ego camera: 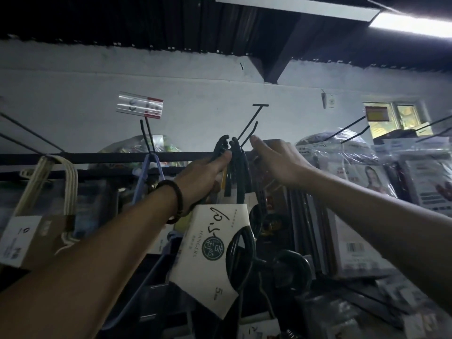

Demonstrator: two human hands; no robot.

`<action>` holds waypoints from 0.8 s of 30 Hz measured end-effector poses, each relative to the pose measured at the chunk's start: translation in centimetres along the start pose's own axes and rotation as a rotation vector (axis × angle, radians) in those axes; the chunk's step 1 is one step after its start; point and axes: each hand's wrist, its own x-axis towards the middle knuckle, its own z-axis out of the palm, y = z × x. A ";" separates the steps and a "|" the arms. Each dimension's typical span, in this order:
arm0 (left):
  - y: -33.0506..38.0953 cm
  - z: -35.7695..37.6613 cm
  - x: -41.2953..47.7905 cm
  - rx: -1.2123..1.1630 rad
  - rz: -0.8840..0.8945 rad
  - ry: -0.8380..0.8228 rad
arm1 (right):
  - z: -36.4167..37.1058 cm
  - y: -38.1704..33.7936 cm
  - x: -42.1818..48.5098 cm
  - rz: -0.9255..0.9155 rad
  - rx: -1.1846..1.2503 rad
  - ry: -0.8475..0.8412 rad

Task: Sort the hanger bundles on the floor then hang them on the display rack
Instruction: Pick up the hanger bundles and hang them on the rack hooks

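Dark rack rail (pixel 102 158) with angled pegs, cream hanger bundle (pixel 52 184) and blue hanger (pixel 146 172) hooked on

Dim room, one bright ceiling strip light (pixel 413 24) blown out at the upper right, pale wall (pixel 195 94) catching a soft grey glow, lower corners sunk in shadow, wide-angle bending at the edges, glare on plastic packets (pixel 347 152), slight blur throughout

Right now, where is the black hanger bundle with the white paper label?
In the head view, the black hanger bundle is at centre, held up by the left hand at the black rack bar, just below an empty peg hook; the right hand is beside it.
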 end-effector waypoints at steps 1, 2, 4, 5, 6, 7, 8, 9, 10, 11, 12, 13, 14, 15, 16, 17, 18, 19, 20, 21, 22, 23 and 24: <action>0.5 0.2 0.0 -0.030 0.029 0.037 | -0.5 -1.2 -1.5 -0.005 0.041 -0.074; 1.0 0.5 0.1 -0.059 0.053 0.072 | -0.8 -2.0 -2.6 -0.007 0.028 -0.135; 2.0 1.3 0.4 -0.096 0.079 0.117 | -0.8 -3.5 -3.8 0.013 -0.034 -0.183; 2.5 1.7 0.5 -0.096 0.095 0.133 | -0.6 -3.8 -3.9 0.015 -0.088 -0.155; 3.0 2.2 0.6 -0.102 0.114 0.146 | -0.5 -4.0 -3.7 -0.003 -0.183 -0.100; 3.7 2.7 0.6 -0.104 0.134 0.159 | -0.5 -4.1 -3.4 -0.017 -0.295 -0.035; 4.3 3.1 0.6 -0.083 0.151 0.177 | -0.6 -4.0 -3.0 -0.014 -0.378 0.024; 4.8 3.5 0.6 -0.039 0.166 0.197 | -0.9 -3.9 -2.7 0.002 -0.409 0.078; 5.2 3.9 0.6 0.009 0.180 0.218 | -1.2 -3.8 -2.3 0.025 -0.403 0.119; 5.4 4.3 0.6 0.060 0.196 0.236 | -1.5 -3.7 -1.9 0.044 -0.404 0.153; 5.4 4.6 0.5 0.138 0.210 0.252 | -1.8 -3.5 -1.5 0.061 -0.420 0.186; 5.3 4.8 0.1 0.242 0.242 0.261 | -2.1 -3.3 -1.1 0.070 -0.452 0.213; 5.0 4.9 -0.3 0.351 0.298 0.246 | -2.4 -3.0 -0.7 0.070 -0.489 0.236; 4.6 4.9 -0.8 0.442 0.364 0.216 | -2.6 -2.8 -0.3 0.069 -0.516 0.251; 4.0 4.9 -1.1 0.508 0.418 0.187 | -2.7 -2.8 0.0 0.073 -0.526 0.249; 3.5 4.9 -1.5 0.556 0.444 0.164 | -2.6 -2.6 0.3 0.082 -0.523 0.239; 3.0 4.8 -1.8 0.590 0.439 0.151 | -2.5 -2.5 0.5 0.093 -0.520 0.224; 2.7 4.8 -2.0 0.617 0.411 0.138 | -2.2 -2.4 0.7 0.106 -0.517 0.212; 2.4 4.8 -2.3 0.641 0.375 0.122 | -1.9 -2.3 0.9 0.120 -0.510 0.207; 2.3 4.9 -2.6 0.669 0.340 0.105 | -1.5 -2.1 1.0 0.130 -0.504 0.210; 2.2 5.1 -2.9 0.705 0.318 0.092 | -1.2 -1.8 1.2 0.140 -0.499 0.219; 2.1 5.2 -3.2 0.741 0.302 0.083 | -0.8 -1.5 1.4 0.150 -0.491 0.231; 2.0 5.4 -3.4 0.774 0.299 0.081 | -0.4 -1.2 1.7 0.160 -0.479 0.239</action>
